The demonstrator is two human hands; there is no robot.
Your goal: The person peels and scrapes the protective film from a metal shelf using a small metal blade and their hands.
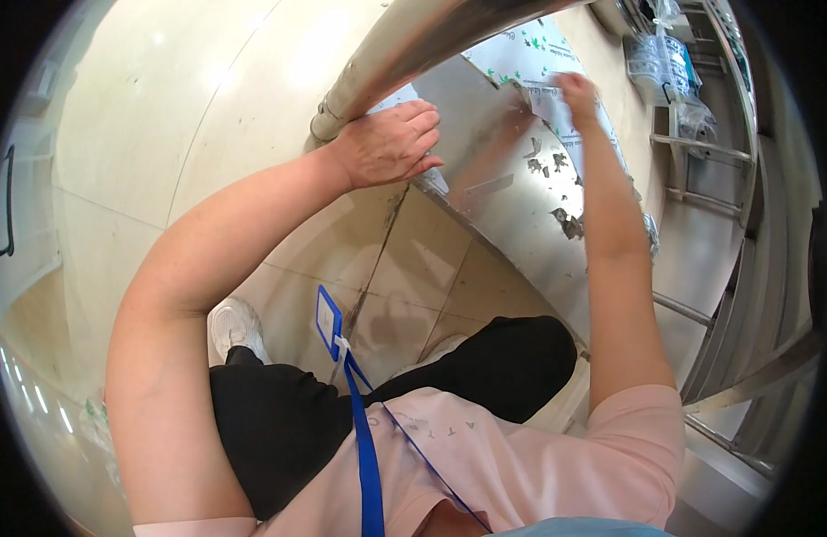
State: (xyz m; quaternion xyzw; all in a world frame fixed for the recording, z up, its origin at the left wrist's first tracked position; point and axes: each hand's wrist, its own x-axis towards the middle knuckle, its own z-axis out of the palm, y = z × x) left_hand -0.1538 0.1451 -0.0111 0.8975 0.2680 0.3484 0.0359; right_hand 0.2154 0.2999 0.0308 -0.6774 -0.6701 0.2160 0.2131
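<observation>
A shiny metal panel slants in front of me, partly covered by white protective film with green and dark printing. The film's edge is ragged, and torn scraps of it cling to the bare metal. My left hand is curled over the panel's near-left edge, beside a thick metal tube; the surface under its fingers is hidden. Over the film on the far right side is my right hand, closed like a fist and blurred by motion. What lies between its fingers cannot be made out.
The thick metal tube crosses at the top, close to my left wrist. At right stands a metal rack with plastic-wrapped items. A blue-framed badge dangles above the tiled floor. A white drawer unit is at far left.
</observation>
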